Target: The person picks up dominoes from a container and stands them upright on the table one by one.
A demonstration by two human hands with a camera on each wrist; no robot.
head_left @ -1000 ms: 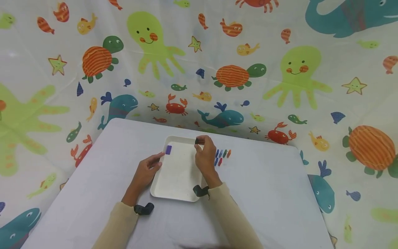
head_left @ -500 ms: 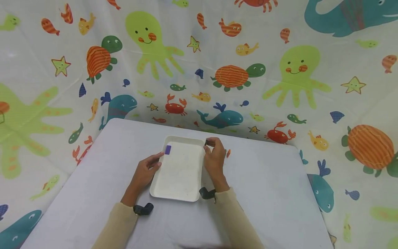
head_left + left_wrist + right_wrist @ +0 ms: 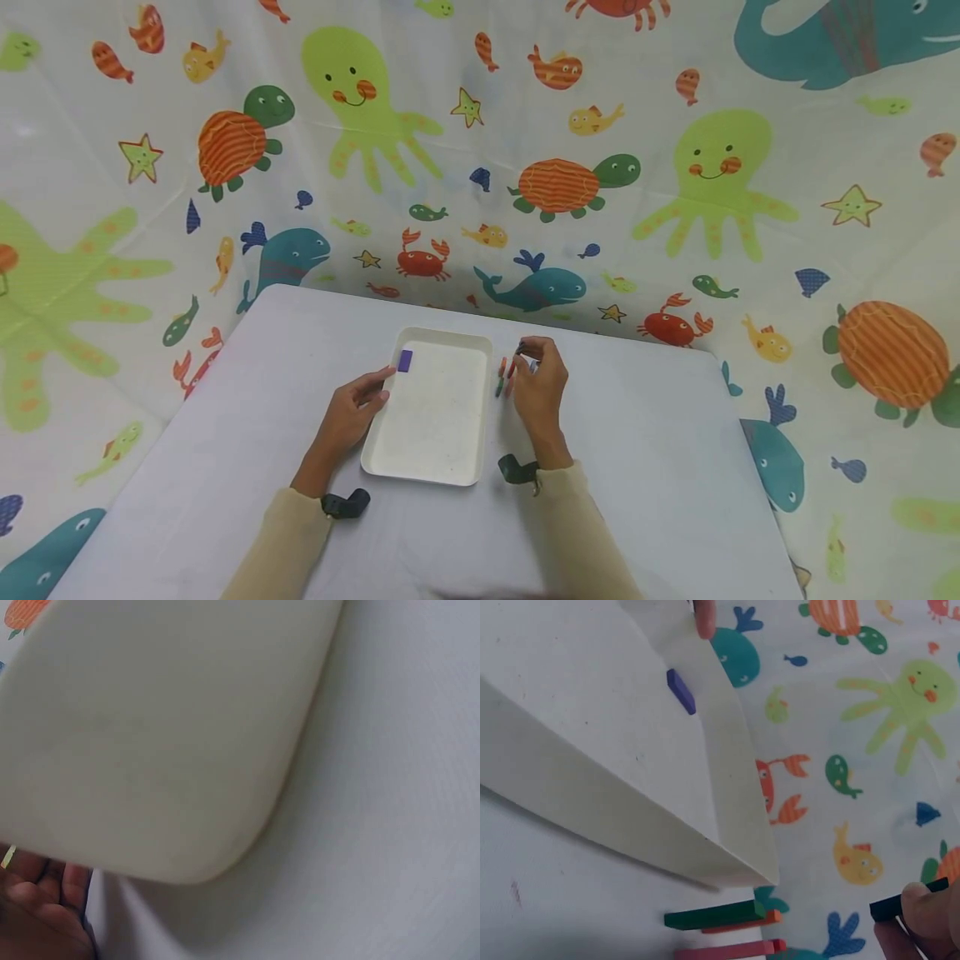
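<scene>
A shallow white tray (image 3: pixel 427 477) lies on the table, with a small purple block (image 3: pixel 405 361) inside its upper left part. My left hand (image 3: pixel 352 421) rests against the tray's left side, its thumb and a finger touching the rim. In the left wrist view its fingers (image 3: pixel 52 885) show at the tray's edge. Right of the tray, my right hand (image 3: pixel 543 387) pinches a dark square-sided stick (image 3: pixel 907 900) between thumb and finger. Below it lie a green stick (image 3: pixel 716 915), an orange one (image 3: pixel 742 924) and a pink one (image 3: pixel 724 950); my hand partly hides the group.
A white cloth (image 3: pixel 645 467) covers the table. Behind it hangs a curtain (image 3: pixel 450 150) printed with sea animals. Dark wrist cameras (image 3: pixel 347 503) are strapped over beige sleeves (image 3: pixel 281 542). Tiny specks dot the tray floor.
My right hand has moved right, from above the tray's upper right corner to over the coloured sticks, still pinching the dark stick. The left hand and tray have stayed in place.
</scene>
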